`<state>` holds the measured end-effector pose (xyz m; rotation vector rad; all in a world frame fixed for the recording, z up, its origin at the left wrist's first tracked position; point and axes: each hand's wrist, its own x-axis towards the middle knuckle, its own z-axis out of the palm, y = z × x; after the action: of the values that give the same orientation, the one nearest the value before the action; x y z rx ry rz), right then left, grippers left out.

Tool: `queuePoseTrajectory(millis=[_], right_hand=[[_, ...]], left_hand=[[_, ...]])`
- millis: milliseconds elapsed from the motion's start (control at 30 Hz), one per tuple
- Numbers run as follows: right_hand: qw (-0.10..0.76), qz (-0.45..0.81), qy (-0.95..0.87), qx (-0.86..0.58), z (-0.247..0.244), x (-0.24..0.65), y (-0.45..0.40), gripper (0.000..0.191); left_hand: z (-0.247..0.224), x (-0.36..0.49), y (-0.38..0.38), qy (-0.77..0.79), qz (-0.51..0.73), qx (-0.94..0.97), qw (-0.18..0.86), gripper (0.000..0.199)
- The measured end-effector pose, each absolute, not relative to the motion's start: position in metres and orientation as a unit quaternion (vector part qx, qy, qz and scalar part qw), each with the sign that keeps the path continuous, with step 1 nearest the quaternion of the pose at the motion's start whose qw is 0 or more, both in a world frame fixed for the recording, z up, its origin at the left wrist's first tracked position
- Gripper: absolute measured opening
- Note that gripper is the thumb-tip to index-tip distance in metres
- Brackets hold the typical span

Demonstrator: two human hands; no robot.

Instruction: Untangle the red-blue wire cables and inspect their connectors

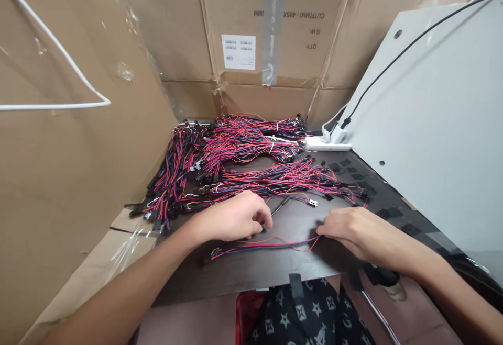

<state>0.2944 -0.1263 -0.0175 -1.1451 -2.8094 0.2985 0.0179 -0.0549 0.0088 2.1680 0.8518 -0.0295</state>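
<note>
A thin bundle of red, blue and purple wires [267, 244] lies along the near part of the dark table, with yellow and green strands by its left end. My right hand [351, 228] pinches this wire bundle at its right end. Just above its middle is my left hand [245, 215], fingers loosely curled and thumb apart from the index finger, with nothing visible between them. Beside those fingertips is a slim black tool [282, 204], its lower end close to the hand. A white connector [313, 202] on a wire lies between the hands, farther back.
Heaped wire bundles [271, 180] cover the table's back and left, some tied with white ties. A white power strip [328, 144] with plugs sits at the back right. Cardboard walls [188, 31] and a white panel [436, 99] enclose the table. Black tape pieces [389, 213] line the right edge.
</note>
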Motion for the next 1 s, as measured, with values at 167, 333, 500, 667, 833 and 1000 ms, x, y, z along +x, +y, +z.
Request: queuePoseTrajectory(millis=[167,333,500,667,833,1000], right_hand=[[0.041,0.07,-0.925,-0.372,-0.017,0.289,-0.131,0.029],[0.021,0.072,-0.913,-0.4,-0.015,0.287,-0.136,0.02],[0.025,0.069,-0.9,-0.429,-0.014,0.299,-0.137,0.021],[0.043,0.058,-0.91,-0.408,-0.019,0.296,-0.14,0.026],[0.062,0.042,-0.918,-0.388,-0.02,0.277,-0.142,0.024],[0.064,0.015,-0.918,-0.39,-0.023,0.263,-0.136,0.024]], left_hand=[[0.014,0.016,-0.054,0.292,-0.078,0.9,0.315,0.018],[0.021,0.011,-0.053,0.287,-0.185,0.877,0.34,0.016],[0.024,0.007,-0.051,0.283,-0.251,0.861,0.341,0.025],[0.025,0.005,-0.049,0.282,-0.241,0.862,0.346,0.022],[0.024,0.008,-0.049,0.296,-0.124,0.885,0.338,0.012],[0.013,0.013,-0.05,0.348,-0.077,0.886,0.297,0.015]])
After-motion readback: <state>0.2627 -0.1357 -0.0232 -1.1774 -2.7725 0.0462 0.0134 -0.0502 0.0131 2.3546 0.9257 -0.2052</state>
